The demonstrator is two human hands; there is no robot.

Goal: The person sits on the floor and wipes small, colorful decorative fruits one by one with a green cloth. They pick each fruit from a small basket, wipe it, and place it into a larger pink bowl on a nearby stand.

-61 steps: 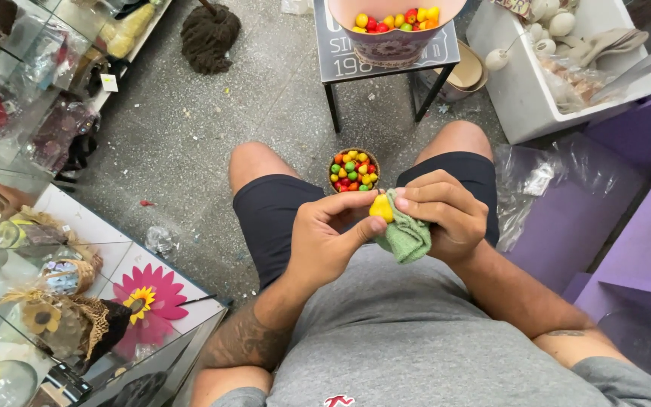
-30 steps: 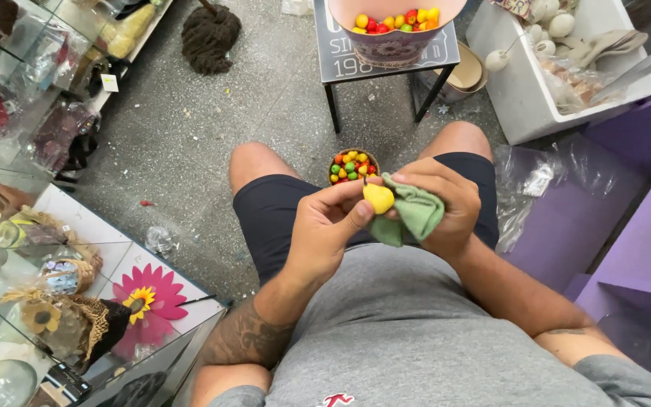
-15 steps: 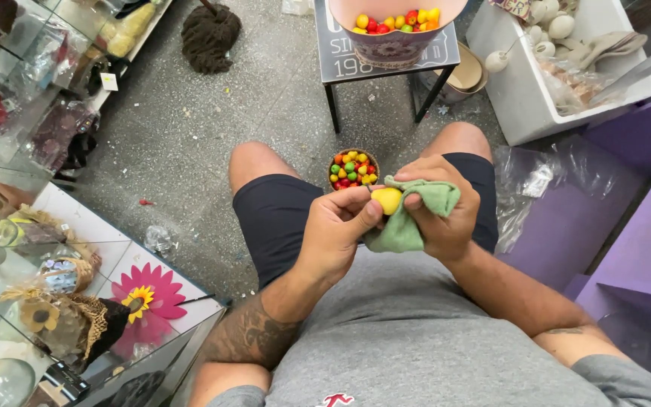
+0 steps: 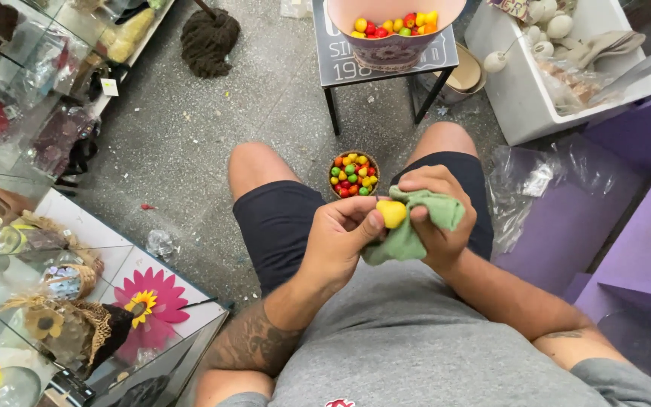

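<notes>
Head view only: my left hand point(image 4: 338, 240) pinches a small yellow ball point(image 4: 392, 213) between thumb and fingertips, fingers closed tight on it, above my lap. My right hand point(image 4: 437, 218) is curled round a green cloth point(image 4: 414, 230), pressing it against the ball. I judge the ball light, hard and smooth, so likely slippery; best gripped across its sides. The cloth is soft and limp. A little bowl of coloured balls point(image 4: 353, 174) sits between my knees.

Single head-worn camera, looking steeply down past torso onto lap and floor, close to hands.
</notes>
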